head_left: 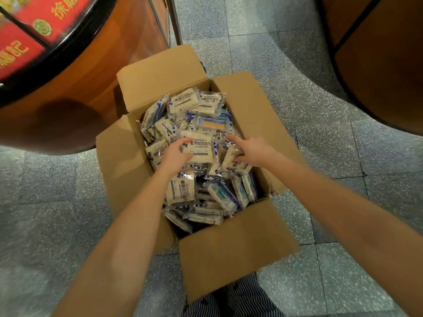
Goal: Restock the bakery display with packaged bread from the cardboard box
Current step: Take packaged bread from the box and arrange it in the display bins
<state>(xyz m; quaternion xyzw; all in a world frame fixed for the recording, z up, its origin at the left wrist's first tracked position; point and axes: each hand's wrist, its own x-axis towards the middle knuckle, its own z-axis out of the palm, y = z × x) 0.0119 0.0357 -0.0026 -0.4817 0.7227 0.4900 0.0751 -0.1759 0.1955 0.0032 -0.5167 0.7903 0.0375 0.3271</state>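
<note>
Head view, looking straight down.

Container: cardboard box [240, 243] – one, brown, standing on the speckled grey floor [57, 202], all four flaps folded outward. The far flap leans against the foot of a round wooden display stand [91, 76].

Contents: packaged bread [183, 188] – many small clear wrappers with blue and white print over pale slices. They are heaped loose at all angles, some flat, some on edge, and fill the box nearly to its rim.

Left hand [175, 155]: inside the box at the middle of the heap, forearm reaching in from the near left. The thumb lies across the left edge of the top packet [201, 147], the fingers are curled about that edge, and the hand holds it. The packet lies flat, printed face up.

Right hand [254, 152]: inside the box, just right of the same packet. Its forefinger [231, 137] is stretched straight toward the far left. The other fingers are bent down onto a second packet [233, 164] that stands tilted. Whether they grip it or only rest on it cannot be told.

Surroundings: red boxes [27, 37] with gold characters on the stand's black-rimmed top, blurred. A second wooden unit [377, 65] stands at the far right. Striped trousers [240, 298] show below the near flap.
</note>
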